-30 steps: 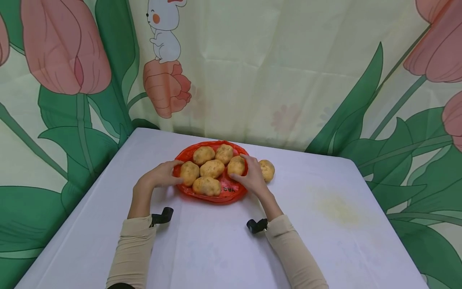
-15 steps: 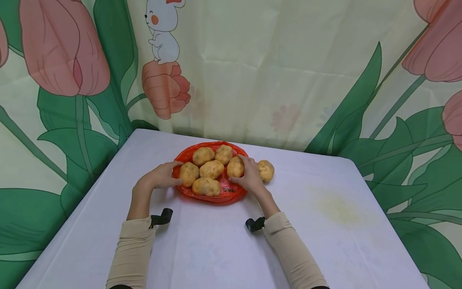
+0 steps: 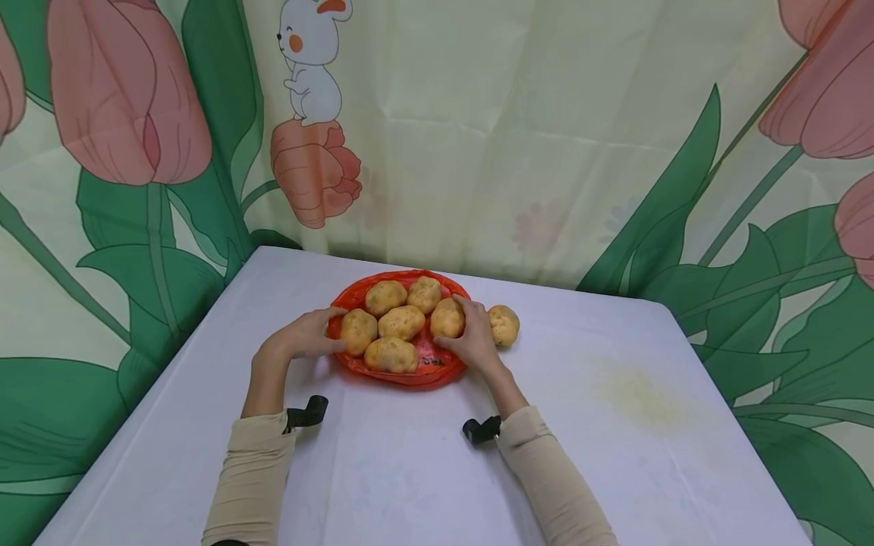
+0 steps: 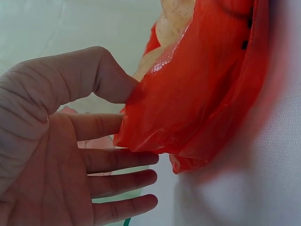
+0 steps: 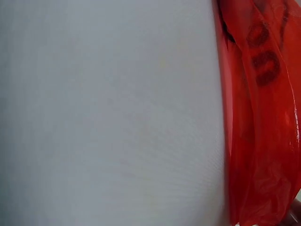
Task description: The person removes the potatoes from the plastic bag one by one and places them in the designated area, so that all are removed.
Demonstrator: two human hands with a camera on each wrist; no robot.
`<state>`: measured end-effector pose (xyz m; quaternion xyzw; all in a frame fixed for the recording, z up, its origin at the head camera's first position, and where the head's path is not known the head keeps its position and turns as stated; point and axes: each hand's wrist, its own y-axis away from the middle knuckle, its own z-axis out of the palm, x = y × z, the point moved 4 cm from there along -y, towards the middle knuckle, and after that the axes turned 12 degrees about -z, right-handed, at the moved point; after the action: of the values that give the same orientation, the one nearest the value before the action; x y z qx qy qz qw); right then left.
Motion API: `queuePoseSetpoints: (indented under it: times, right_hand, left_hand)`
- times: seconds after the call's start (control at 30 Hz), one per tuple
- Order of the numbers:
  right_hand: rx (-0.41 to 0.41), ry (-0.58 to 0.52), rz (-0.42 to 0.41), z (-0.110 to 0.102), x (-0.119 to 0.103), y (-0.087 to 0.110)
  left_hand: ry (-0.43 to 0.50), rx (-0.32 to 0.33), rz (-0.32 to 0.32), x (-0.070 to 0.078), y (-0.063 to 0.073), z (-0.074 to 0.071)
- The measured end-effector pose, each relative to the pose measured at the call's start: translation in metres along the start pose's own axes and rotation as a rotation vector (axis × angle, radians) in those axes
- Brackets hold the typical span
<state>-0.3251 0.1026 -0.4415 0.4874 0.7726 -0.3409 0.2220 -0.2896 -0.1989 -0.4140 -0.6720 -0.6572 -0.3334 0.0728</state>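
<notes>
A red plastic bag (image 3: 437,371), its mouth spread wide, lies on the table with several potatoes (image 3: 401,323) in it. At its left side my left hand (image 3: 303,334) pinches the edge between thumb and index finger; the left wrist view shows the other fingers straight below the red film (image 4: 188,94). My right hand (image 3: 478,334) is at the right edge, thumb and fingers curved over it and close around the rightmost potato (image 3: 447,318). In the right wrist view the bag's wall (image 5: 263,141) shows, with only a bit of a finger in the lower corner.
One loose potato (image 3: 504,326) rests on the white tablecloth (image 3: 614,455), just right of my right hand. Behind the table hangs a curtain (image 3: 478,152) printed with tulips and a rabbit. Black wrist cameras (image 3: 309,411) sit on both forearms.
Almost nothing differs: both hands stay at the bag's sides and the potatoes keep their places. The right forearm has shifted slightly left, and the head view has tilted a little.
</notes>
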Motion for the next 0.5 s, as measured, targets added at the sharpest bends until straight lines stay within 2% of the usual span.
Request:
queuePoseSetpoints:
  times: [0.2,0.5]
  right_hand:
    - [0.044,-0.051,-0.001,-0.004,-0.001,0.008]
    - [0.068,-0.105,-0.011,-0.012,-0.008,0.023]
  left_hand:
    - [0.001,0.002,-0.004,0.001,0.001,0.001]
    - [0.006,0.004,0.004,0.0,0.0,0.0]
